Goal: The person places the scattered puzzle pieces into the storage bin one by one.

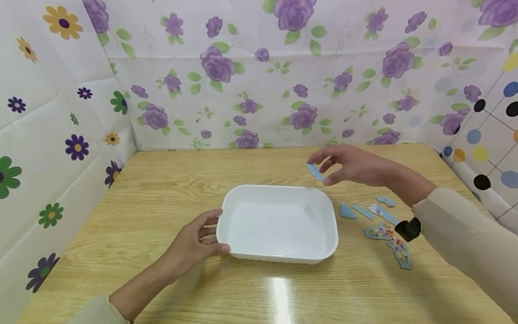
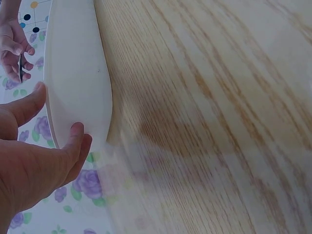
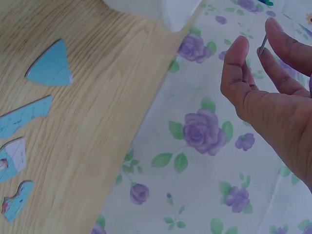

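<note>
Blue piece (image 1: 314,171), pinched by right fingers (image 1: 323,153), shows its face only in head view.

Purple-flowered cloth (image 1: 279,94) hangs behind the wood-grain table (image 1: 170,180).

A small, screened-off table nook, whether in a home or a studio I cannot tell. The wood-grain surface (image 1: 174,180) is enclosed by creased, printed hangings: a purple-rose sheet (image 1: 275,103) behind, a daisy-print sheet (image 1: 52,135) at left, a polka-dot sheet (image 1: 493,148) at right. A bright glare streak (image 1: 281,299) marks the surface's near part.
</note>
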Tool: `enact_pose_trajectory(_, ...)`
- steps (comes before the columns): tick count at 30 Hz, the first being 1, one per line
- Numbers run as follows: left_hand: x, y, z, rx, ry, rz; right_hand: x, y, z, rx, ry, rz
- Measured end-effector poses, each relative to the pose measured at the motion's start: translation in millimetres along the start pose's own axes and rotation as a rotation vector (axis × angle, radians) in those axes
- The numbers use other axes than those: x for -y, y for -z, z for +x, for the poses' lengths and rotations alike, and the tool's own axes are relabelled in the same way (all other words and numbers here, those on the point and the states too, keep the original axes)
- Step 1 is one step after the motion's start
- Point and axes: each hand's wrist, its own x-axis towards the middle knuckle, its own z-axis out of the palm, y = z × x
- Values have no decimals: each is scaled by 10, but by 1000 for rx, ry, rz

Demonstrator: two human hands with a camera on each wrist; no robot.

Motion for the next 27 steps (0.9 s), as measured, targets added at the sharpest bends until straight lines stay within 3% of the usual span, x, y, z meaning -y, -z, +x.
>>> enact_pose_trajectory(13,-4,-3,1,2,15,-23,118,-144,230,46,18,98)
enact_pose_trajectory(27,-18,-1,-20,16,-14,-33,269,-294,414,90,77,167)
